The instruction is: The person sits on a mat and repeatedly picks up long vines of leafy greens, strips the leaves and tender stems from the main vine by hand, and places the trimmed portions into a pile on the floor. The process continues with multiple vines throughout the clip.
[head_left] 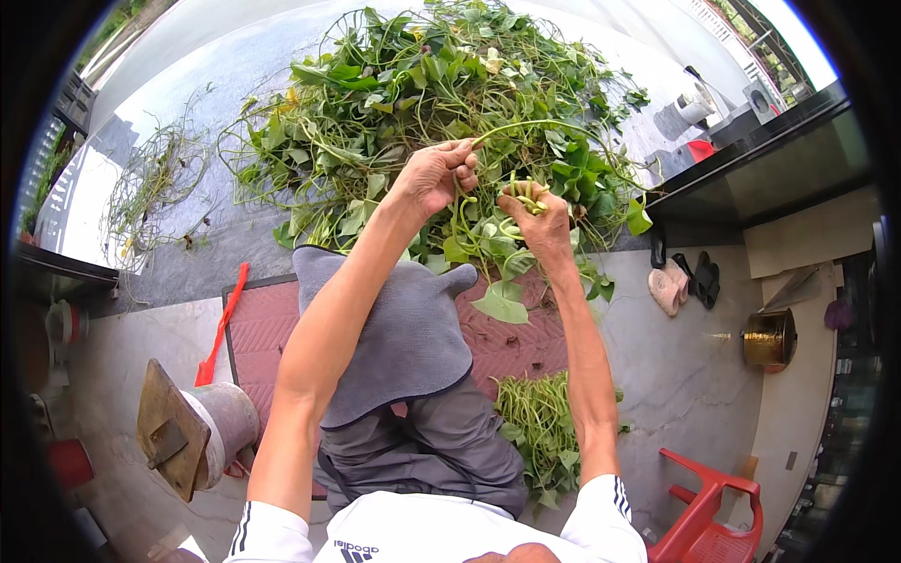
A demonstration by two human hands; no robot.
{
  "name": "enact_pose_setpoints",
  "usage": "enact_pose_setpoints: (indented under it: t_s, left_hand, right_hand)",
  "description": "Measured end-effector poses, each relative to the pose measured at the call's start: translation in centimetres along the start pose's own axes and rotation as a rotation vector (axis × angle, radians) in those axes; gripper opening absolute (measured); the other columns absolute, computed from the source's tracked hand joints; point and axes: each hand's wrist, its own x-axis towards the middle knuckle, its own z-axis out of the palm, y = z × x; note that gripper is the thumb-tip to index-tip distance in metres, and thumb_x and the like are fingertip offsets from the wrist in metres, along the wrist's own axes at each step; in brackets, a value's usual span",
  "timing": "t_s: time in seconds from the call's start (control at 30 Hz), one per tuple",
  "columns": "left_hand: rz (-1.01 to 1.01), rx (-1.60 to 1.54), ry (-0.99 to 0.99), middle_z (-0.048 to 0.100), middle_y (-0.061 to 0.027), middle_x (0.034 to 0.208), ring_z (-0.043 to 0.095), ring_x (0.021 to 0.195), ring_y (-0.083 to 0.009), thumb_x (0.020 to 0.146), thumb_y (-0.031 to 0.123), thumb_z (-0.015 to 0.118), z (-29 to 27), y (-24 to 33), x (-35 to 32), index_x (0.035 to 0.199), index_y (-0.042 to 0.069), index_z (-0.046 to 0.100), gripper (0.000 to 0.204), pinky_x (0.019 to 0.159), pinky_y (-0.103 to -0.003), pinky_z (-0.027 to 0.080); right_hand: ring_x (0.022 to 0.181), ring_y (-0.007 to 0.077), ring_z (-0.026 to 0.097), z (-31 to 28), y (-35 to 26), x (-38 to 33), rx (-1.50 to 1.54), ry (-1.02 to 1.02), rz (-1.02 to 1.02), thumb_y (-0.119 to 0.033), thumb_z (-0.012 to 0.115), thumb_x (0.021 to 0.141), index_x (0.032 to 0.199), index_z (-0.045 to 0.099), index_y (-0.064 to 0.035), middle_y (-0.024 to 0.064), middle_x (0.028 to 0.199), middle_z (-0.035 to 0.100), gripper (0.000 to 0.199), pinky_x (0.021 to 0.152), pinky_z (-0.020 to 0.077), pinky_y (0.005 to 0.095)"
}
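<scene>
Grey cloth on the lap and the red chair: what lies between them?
In the head view, a heap of green stems lies on the floor between the grey cloth and the red chair.

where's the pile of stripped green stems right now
In the head view, the stripped stems lie on the floor at the person's right, beside the right forearm, near the red plastic chair.

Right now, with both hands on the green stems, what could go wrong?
1. The left hand pulls a long stem that runs into the tangled pile; it may snag and drag other vines along.
2. The right hand grips a small bunch between the fingers; pieces could slip and fall onto the mat instead of the sorted heap.
3. Loose leaves hang over the grey cloth on the lap and may mix with the cleaned stems.
</scene>
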Motion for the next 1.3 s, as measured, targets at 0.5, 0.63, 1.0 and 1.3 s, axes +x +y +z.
enact_pose_setpoints:
  t_s: [0.5, 0.63, 1.0, 1.3]
  left_hand:
    - [0.118, 0.756, -0.011, 0.077, -0.0101, 0.093, 0.073, 0.073, -0.0138, 0.102, 0.015, 0.069, 0.4, -1.9, -0.1, 0.120, -0.004, 0.071, 0.026, 0.071, -0.028, 0.062]
    - [0.060, 0.626, -0.050, 0.071, -0.0049, 0.083, 0.070, 0.065, -0.0119, 0.106, 0.013, 0.063, 0.7, -1.4, 0.2, 0.116, -0.005, 0.069, 0.022, 0.066, -0.026, 0.061]
    - [0.216, -0.099, 0.102, 0.064, -0.0082, 0.083, 0.070, 0.080, -0.0260, 0.109, 0.006, 0.052, -2.6, 3.7, 1.4, 0.118, -0.003, 0.054, 0.013, 0.102, -0.051, 0.060]
    - [0.201, -0.186, 0.099, 0.068, -0.0128, 0.087, 0.073, 0.099, -0.0350, 0.106, 0.005, 0.056, -3.3, 3.3, 2.5, 0.117, -0.001, 0.057, 0.012, 0.111, -0.058, 0.052]
  right_hand:
    - [0.068, 0.0098, 0.062, 0.9, -0.7, 5.2, -0.047, -0.023, 0.089, -0.016, 0.073, 0.093, 0.093, 0.075, 0.0039, 0.0081, 0.075, 0.073, 0.020, 0.063, 0.0508, 0.0314]
    - [0.069, 0.0274, 0.072, 0.0, -0.1, 5.6, -0.175, 0.009, -0.049, -0.018, 0.075, 0.091, 0.088, 0.076, 0.0011, 0.0183, 0.078, 0.074, 0.020, 0.066, 0.0539, 0.0384]
    - [0.061, 0.0237, 0.068, -12.6, 6.9, 4.1, -0.394, 0.206, 0.028, -0.021, 0.072, 0.096, 0.088, 0.074, -0.0022, 0.0089, 0.065, 0.067, 0.020, 0.061, 0.0514, 0.0377]
    - [0.072, 0.0335, 0.067, -14.9, 5.8, 0.8, -0.561, 0.222, -0.248, -0.008, 0.070, 0.092, 0.093, 0.067, -0.0009, 0.0137, 0.082, 0.065, 0.007, 0.068, 0.0502, 0.0448]
